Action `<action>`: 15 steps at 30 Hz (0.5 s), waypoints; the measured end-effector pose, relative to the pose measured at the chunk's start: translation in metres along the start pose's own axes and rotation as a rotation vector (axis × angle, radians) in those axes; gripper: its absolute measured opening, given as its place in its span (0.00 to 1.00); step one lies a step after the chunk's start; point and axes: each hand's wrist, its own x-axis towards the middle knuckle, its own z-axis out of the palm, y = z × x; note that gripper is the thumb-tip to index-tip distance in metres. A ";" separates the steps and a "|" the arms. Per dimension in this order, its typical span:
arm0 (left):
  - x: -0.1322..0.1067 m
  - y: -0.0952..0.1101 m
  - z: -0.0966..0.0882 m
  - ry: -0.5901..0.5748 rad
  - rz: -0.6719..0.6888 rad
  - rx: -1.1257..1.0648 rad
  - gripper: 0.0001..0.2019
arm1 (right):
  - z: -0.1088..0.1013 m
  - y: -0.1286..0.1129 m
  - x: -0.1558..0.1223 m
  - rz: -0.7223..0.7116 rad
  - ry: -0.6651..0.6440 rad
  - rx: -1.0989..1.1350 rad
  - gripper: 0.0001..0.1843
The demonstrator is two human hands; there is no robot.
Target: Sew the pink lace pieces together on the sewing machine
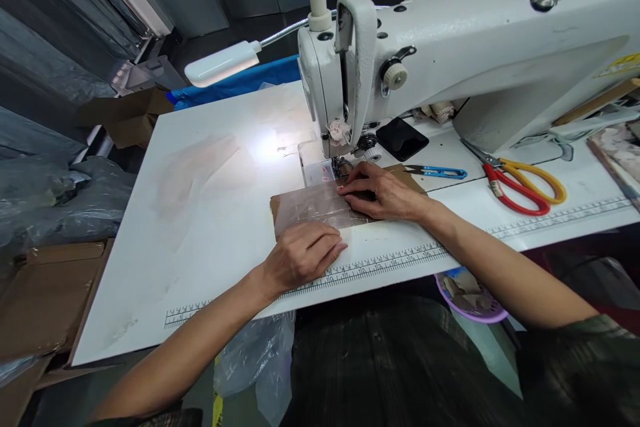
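A piece of sheer pale fabric (pixel 313 203) lies over brown cardboard (pixel 274 208) in front of the sewing machine's presser foot (pixel 336 165). My left hand (pixel 306 250) is closed at the fabric's near edge, fingers curled and pressed together on it. Close to the presser foot, my right hand (pixel 377 192) rests on the fabric, its fingertips and thumb drawn together at a small reddish spot. What lies under my right palm is hidden.
Blue thread snips (pixel 440 172), a black pouch (pixel 401 138) and scissors (pixel 525 183) with red and yellow handles lie right of my hands. The white sewing machine (pixel 475 33) stands behind. A lamp (pixel 223 63) shines on sheer fabric at left. A printed ruler (pixel 370 268) runs along the front edge.
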 end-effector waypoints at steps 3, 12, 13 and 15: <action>-0.002 0.001 0.001 0.026 -0.053 -0.014 0.02 | 0.000 0.001 -0.001 -0.008 -0.012 0.003 0.14; -0.003 0.000 -0.001 -0.029 -0.004 -0.048 0.04 | -0.006 0.001 0.000 0.072 0.001 -0.002 0.16; -0.002 0.000 -0.001 -0.029 -0.001 -0.038 0.03 | -0.007 0.001 0.000 0.082 0.011 -0.008 0.18; -0.002 0.000 -0.001 -0.020 0.008 -0.007 0.03 | -0.009 0.002 0.000 0.068 0.018 -0.025 0.21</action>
